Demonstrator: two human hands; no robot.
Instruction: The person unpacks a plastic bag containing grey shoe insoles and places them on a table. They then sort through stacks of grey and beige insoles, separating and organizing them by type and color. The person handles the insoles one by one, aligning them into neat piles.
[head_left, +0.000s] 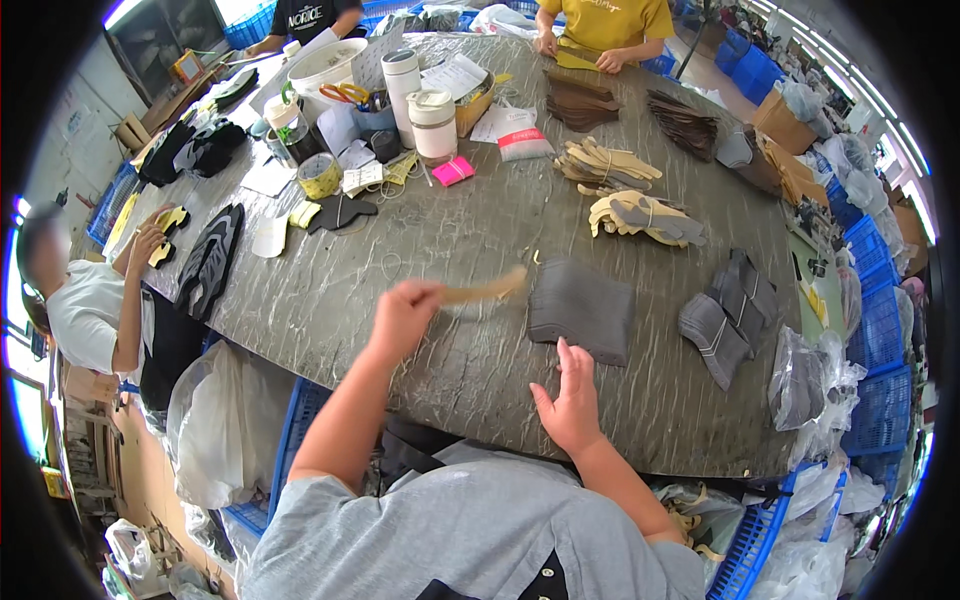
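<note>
My left hand [405, 315] is closed on one end of a thin tan strip [485, 290], smeared a little by motion. The strip's far end reaches toward a stack of dark grey cut pieces [582, 305], held above the table. At the near edge of that stack is my right hand [572, 400], fingers stretched and thumb apart, the fingertips touching or almost touching it. Right of the stack lie grey bundles tied with string [730, 315]. Beyond it rest tied bundles of tan and grey pieces [645, 218].
Brown stacked pieces [580, 100], a white lidded cup [433, 125], a tape roll [319, 176] and a pink packet [453, 171] sit farther off on the table [470, 225]. One person works at left, two at the far side. Blue crates [880, 330] line the right.
</note>
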